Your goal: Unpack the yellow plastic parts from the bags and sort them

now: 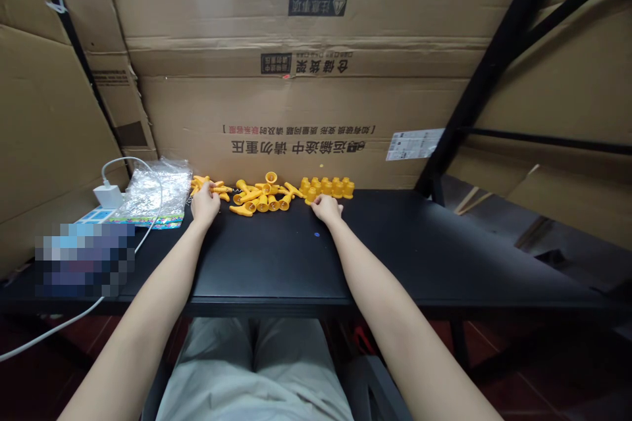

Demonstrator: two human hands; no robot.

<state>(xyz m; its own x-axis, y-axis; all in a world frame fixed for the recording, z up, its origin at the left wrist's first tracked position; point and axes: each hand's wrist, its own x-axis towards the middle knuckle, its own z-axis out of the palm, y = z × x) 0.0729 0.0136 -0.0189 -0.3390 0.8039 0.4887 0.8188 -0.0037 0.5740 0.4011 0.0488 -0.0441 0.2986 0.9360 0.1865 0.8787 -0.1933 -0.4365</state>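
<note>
My left hand (pixel 205 205) is at the left end of the table's back edge, its fingers closed on one of the orange branched plastic pieces (pixel 224 189) heaped there. Part of that piece is hidden by the fingers. On the right, my right hand (pixel 327 208) pinches a yellow bell-shaped plastic cup (pixel 311 193) standing at the front of a cluster. Behind it, several matching yellow cups (pixel 336 185) stand upright in close rows. Between both hands lies a loose pile of yellow cups (pixel 262 204) mixed with orange branched pieces (pixel 243 210), tipped in various directions.
A clear plastic bag (pixel 157 187) lies left of my left hand, beside a white charger (pixel 108 197) with a trailing cable (pixel 148 242). A blurred-out item (pixel 83 260) is at the front left. Cardboard walls (pixel 296 105) enclose the black table (pixel 266 263). A small blue spot (pixel 316 234) shows on it.
</note>
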